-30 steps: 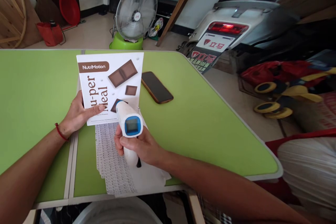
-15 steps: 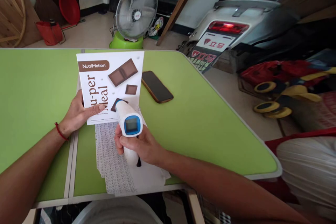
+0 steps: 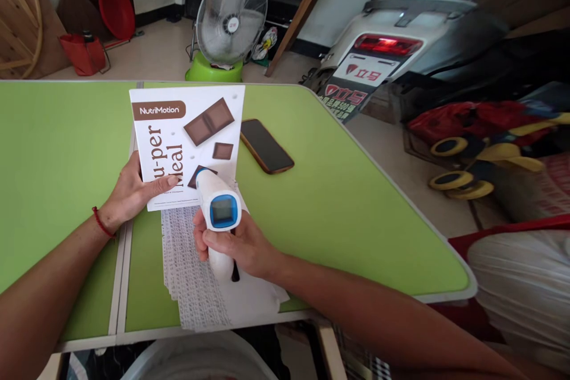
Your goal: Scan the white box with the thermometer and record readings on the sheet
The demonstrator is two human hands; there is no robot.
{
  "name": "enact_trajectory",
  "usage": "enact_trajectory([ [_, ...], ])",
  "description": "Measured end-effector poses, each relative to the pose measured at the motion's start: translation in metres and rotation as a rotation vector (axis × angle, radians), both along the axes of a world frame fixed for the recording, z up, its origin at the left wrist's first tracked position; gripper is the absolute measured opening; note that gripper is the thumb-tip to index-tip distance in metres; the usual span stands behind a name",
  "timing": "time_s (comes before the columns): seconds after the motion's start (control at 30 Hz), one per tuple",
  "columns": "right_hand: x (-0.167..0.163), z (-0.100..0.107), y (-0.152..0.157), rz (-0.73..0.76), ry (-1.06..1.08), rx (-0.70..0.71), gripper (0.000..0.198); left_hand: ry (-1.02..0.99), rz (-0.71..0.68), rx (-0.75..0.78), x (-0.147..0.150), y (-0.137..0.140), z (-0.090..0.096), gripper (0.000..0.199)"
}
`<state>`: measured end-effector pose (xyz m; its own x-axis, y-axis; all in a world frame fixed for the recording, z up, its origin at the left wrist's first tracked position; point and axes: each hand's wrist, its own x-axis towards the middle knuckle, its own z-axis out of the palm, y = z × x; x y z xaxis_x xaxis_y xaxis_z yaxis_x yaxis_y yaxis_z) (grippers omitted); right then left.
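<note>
Left hand (image 3: 129, 195) pinches NutriMotion packet (image 3: 190, 148); right hand (image 3: 244, 246) wraps thermometer (image 3: 217, 195), apparently aiming; next move likely needs steady grips

The bench (image 3: 338, 208) has a flat, bright green top bordered by pale edging (image 3: 449, 295), with rounded corners at its right end. Pale strips (image 3: 122, 279) run from the near edge to the far edge, splitting the top into 2 panels. On the right-hand panel lie 2 kinds of thing. Loose papers (image 3: 196, 291) are stacked unevenly, their left edges staggered, and reach the near edge; small rows of writing cover the left part, while the right part is blank white. Their far end is hidden. Farther back and to the right, apart from the papers, 1 phone (image 3: 267, 145) lies flat at a slant, its dark screen up, in an orange-brown case.
</note>
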<state>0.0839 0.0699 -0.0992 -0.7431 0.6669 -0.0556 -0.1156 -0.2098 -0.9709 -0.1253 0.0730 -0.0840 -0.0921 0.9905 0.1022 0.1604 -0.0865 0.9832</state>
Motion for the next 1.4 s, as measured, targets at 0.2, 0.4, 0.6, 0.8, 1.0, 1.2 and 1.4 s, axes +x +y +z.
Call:
enact_trajectory([
  [0.2, -0.0009, 0.0015, -0.0004, 0.005, 0.023, 0.004, 0.027, 0.016, 0.000, 0.005, -0.0003, 0.0001, 0.0001, 0.056],
  [0.4, -0.0005, -0.0009, 0.0001, 0.002, 0.027, -0.008, 0.027, 0.033, -0.013, 0.004, -0.0012, 0.0005, 0.0009, 0.059],
  [0.6, -0.0002, -0.0016, 0.0005, 0.008, -0.002, -0.032, 0.027, 0.035, -0.013, 0.000, -0.0008, 0.0000, 0.0012, 0.056],
  [0.8, -0.0006, 0.0001, 0.0015, -0.007, -0.030, -0.023, 0.024, 0.029, -0.016, 0.016, -0.0001, 0.0006, 0.0012, 0.052],
  [1.0, -0.0020, 0.0014, 0.0014, -0.029, -0.043, -0.068, 0.021, 0.008, 0.007, -0.006, -0.0007, 0.0008, 0.0005, 0.057],
  [1.2, -0.0017, 0.0007, 0.0011, -0.042, -0.053, -0.072, 0.019, 0.004, 0.013, -0.023, 0.0005, 0.0009, 0.0001, 0.059],
  [1.4, -0.0020, 0.0011, 0.0013, -0.042, -0.061, -0.070, 0.018, -0.001, 0.010, -0.022, -0.0010, 0.0012, -0.0014, 0.059],
])
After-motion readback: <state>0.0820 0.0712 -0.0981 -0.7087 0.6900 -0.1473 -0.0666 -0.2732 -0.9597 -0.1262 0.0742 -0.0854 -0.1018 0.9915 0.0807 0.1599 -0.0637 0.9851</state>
